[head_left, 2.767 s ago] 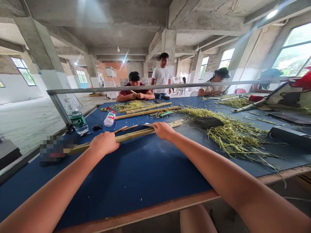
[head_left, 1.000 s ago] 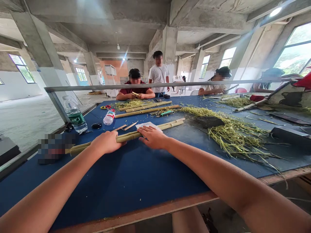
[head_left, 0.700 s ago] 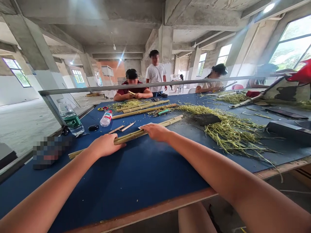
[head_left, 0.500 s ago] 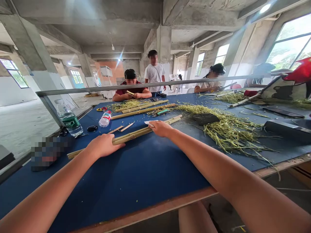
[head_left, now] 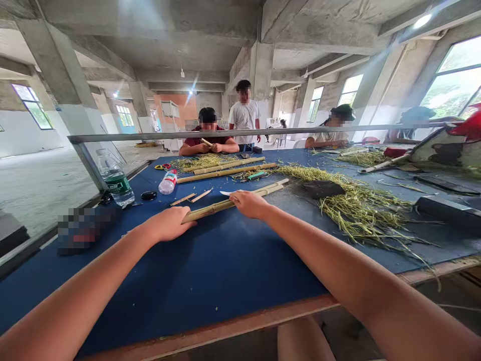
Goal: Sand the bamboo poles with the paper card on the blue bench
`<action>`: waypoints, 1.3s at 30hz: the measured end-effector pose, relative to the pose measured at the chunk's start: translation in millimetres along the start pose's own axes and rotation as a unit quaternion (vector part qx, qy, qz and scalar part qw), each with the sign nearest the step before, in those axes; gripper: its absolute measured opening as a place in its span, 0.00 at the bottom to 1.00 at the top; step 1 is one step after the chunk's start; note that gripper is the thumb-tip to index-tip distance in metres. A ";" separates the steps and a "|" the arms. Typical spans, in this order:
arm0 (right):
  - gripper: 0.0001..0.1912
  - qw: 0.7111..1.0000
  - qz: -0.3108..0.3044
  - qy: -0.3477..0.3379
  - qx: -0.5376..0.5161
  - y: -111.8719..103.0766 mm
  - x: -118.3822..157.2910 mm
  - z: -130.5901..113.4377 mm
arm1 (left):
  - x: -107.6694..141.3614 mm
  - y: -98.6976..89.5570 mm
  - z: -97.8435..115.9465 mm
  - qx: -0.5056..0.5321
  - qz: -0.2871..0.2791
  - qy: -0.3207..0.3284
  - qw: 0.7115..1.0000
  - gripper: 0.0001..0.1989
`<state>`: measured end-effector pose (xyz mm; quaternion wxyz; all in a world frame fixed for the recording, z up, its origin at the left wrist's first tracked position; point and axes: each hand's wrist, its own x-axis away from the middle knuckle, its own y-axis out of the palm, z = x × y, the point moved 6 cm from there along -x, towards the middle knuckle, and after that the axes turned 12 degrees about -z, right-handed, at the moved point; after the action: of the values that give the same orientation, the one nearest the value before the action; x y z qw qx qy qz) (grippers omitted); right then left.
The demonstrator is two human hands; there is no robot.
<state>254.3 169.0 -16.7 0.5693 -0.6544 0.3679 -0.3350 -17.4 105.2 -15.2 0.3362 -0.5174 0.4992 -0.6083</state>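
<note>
My left hand lies over the near end of a split bamboo pole, which runs away to the right across the blue table mat. My right hand grips the pole further along. A flat white pointed piece sticks out from under my right hand, and I cannot tell if it is a blade or paper. Two thin wooden sticks lie just beyond the pole. A heap of green grass stalks lies to the right of my right hand.
Water bottles and a black round lid stand at the left, near a metal rail. Longer bamboo poles lie further across the table. Co-workers sit beyond them, and a standing person is behind.
The pole has slid up and to the right, and its near end no longer shows beyond my left hand. My right hand has moved back along the pole, towards my left hand.
</note>
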 end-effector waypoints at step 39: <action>0.26 1.000 0.010 -0.009 -0.027 -1.7 7.7 -25.2 | 14.6 -13.3 1.8 0.033 -0.039 -0.045 0.998 0.34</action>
<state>236.7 149.9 -11.7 0.5583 -0.6684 0.3785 -0.3136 -17.7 94.8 1.8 0.3511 -0.5525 0.4423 -0.6130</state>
